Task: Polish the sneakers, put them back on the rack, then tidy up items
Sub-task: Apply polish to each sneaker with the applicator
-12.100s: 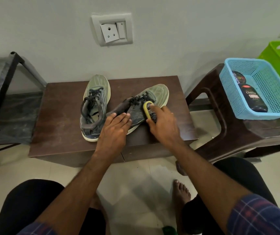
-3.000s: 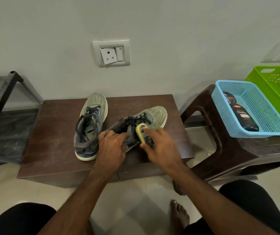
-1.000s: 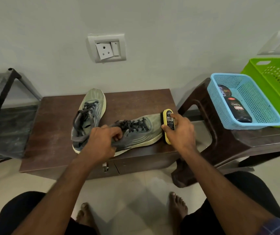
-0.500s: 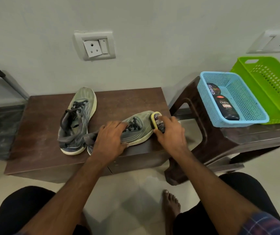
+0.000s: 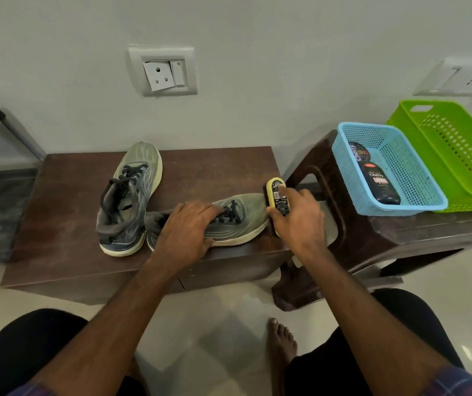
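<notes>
Sneakers (image 5: 127,201) grey-green, pale yellow soles, black laces. Brush (image 5: 277,192) yellow, black label. Tabletop (image 5: 217,170) dark brown. Stool (image 5: 371,238) brown. Baskets: one light blue (image 5: 417,178), one lime green (image 5: 457,150). Polish bottle (image 5: 380,181) black. Sleeve (image 5: 457,381) plaid blue.

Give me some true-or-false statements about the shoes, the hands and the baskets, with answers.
1. The right hand holds the brush at the near sneaker's toe. True.
2. Both sneakers stand on the floor. False: the near sneaker and the far sneaker are on the table.
3. The bottle lies on the table. False: it lies in the blue basket.
4. The left hand rests on the near sneaker. True.
</notes>
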Tool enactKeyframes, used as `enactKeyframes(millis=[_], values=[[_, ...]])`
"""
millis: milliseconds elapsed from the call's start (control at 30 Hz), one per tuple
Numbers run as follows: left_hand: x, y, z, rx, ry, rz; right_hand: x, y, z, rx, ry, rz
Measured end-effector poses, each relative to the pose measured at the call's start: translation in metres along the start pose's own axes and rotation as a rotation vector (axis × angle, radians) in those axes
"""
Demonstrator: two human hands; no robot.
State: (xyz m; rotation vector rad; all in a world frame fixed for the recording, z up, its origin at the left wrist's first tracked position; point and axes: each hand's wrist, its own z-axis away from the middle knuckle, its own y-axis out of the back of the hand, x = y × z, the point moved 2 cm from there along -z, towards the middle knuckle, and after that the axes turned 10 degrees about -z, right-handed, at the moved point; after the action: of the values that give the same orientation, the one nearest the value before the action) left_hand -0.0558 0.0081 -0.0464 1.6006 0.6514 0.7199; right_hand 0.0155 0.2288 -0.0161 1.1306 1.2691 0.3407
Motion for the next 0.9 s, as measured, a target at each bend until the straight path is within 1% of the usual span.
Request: enactKeyframes(millis=[67, 100, 133, 200, 233, 300, 367, 433, 500, 567, 667, 733, 800, 900], values=[[0.006, 0.005, 0.003, 0.07, 0.041, -0.144, -0.008, -0.008, 0.009, -0.085, 0.078, 0.019], [0.008, 0.009, 0.007, 0.112, 0.109, -0.209, -0.008, -0.013, 0.01, -0.134, 0.094, 0.032], [0.009, 0.011, 0.011, 0.148, 0.193, -0.246, -0.008, -0.016, 0.009, -0.158, 0.084, 0.041], [0.006, 0.014, 0.018, 0.198, 0.33, -0.236, -0.006, -0.014, 0.001, -0.132, 0.015, 0.034], [0.004, 0.013, 0.021, 0.205, 0.371, -0.219, -0.004, -0.012, -0.002, -0.113, -0.012, 0.029], [0.002, 0.009, 0.022, 0.179, 0.394, -0.211, -0.007, -0.012, -0.001, -0.111, -0.012, 0.029], [0.007, 0.003, 0.018, 0.135, 0.408, -0.222, -0.017, -0.02, 0.009, -0.129, 0.054, 0.016], [0.011, 0.0, 0.012, 0.127, 0.437, -0.182, -0.025, -0.029, 0.024, -0.171, 0.125, -0.007], [0.007, -0.003, 0.006, 0.16, 0.437, -0.081, -0.022, -0.037, 0.031, -0.216, 0.158, 0.007], [0.001, -0.008, 0.003, 0.194, 0.384, 0.006, -0.011, -0.033, 0.024, -0.2, 0.133, 0.037], [-0.004, -0.014, 0.004, 0.214, 0.263, 0.085, 0.012, -0.013, -0.005, -0.067, -0.043, 0.031], [-0.008, -0.015, 0.005, 0.206, 0.235, 0.102, 0.021, 0.001, -0.015, 0.009, -0.129, 0.034], [-0.013, -0.015, 0.005, 0.192, 0.238, 0.107, 0.013, 0.004, -0.008, 0.026, -0.084, 0.021], [-0.014, -0.014, 0.005, 0.204, 0.229, 0.104, -0.01, -0.016, 0.014, -0.097, 0.101, -0.009]])
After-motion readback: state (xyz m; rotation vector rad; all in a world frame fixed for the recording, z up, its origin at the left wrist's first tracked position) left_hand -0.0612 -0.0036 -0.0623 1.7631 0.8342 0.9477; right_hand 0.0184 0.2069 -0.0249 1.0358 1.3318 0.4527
